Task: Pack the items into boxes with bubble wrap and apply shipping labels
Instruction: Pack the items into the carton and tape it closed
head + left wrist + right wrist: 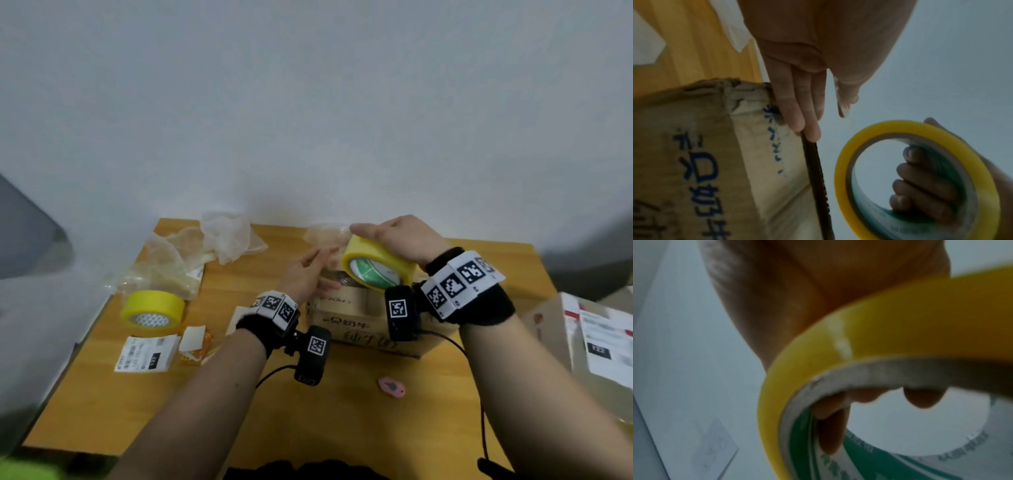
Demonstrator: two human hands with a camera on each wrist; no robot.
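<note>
A worn cardboard box (356,320) with blue writing stands mid-table, its side also filling the left wrist view (705,162). My right hand (371,245) grips a yellow tape roll (376,265) just above the box's top, thumb on the outer rim. Its fingers (833,431) curl through the core of the roll (890,331), as the left wrist view also shows (920,181). My left hand (323,270) is open to the left of the roll. Its straight fingers (797,100) touch the box's upper edge.
A second yellow tape roll (152,308) lies at the left, with shipping labels (147,353) and backing paper (193,337) in front of it. Crumpled clear wrap (198,250) sits at the back left. A pink cutter (392,387) lies near me. A labelled box (596,346) stands right.
</note>
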